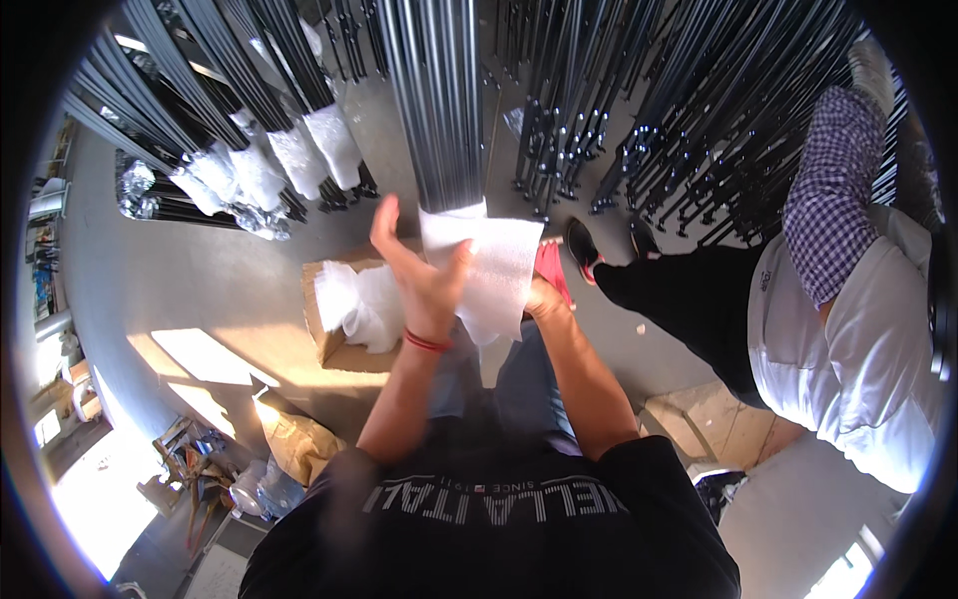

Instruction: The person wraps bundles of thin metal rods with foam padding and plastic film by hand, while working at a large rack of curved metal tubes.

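Thin white foam sheet, in the middle of the frame: laid over the low end of a thick bundle of long, shiny black rods, with a loose flap on the right. At the upper left, more bundles of long black rods, with shiny white wrap on the ends. Toward the lower left, a crumpled brown paper bag, in the sun. Farther right, left of the middle, a brown cardboard box with puffy white foam inside. Next, the bare left hand, a bit blurry, with a red band around the wrist: fingers and thumb spread apart, thumb in front of the foam sheet. Then the bare right hand, at the flap's right edge: fingers mostly hidden, so too little showing to tell if clamped on it. Just above, a red thing, partly covered. At the upper right, many thin black rods. At the far right, another person in a white top, black trousers and a blue-and-white checked sleeve.
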`<state>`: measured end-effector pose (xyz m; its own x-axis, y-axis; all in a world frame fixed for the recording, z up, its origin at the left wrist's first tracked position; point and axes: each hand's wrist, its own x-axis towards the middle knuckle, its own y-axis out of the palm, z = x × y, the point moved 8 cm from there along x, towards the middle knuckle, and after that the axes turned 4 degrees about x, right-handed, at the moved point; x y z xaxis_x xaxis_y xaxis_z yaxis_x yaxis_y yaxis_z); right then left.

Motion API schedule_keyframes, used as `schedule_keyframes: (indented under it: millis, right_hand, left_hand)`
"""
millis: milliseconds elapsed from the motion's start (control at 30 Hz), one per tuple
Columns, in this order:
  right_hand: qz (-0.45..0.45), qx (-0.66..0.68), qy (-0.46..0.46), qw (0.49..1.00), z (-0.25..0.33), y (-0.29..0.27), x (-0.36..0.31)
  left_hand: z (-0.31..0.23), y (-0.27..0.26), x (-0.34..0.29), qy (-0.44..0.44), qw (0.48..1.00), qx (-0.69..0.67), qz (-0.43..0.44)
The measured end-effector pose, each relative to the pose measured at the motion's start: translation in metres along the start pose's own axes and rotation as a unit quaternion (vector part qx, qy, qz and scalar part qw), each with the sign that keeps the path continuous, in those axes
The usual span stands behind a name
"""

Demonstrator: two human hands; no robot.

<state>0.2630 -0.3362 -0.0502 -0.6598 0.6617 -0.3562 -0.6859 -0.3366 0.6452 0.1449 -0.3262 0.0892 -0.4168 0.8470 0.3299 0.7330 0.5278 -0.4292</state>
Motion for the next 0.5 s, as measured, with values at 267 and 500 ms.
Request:
schedule_keyframes:
  millis: [267,500]
  right_hand:
    - [-0.304,0.103,-0.159,0.934,0.057,-0.019,-0.056]
    - [-0.347,-0.278,-0.249,0.861,0.115,0.007,-0.038]
  left_hand:
    - [0.037,0.039,-0.01,-0.307,0.883,-0.269,0.231]
    - [0.04,0.043,0.003,-0.295,0.89,-0.261,0.231]
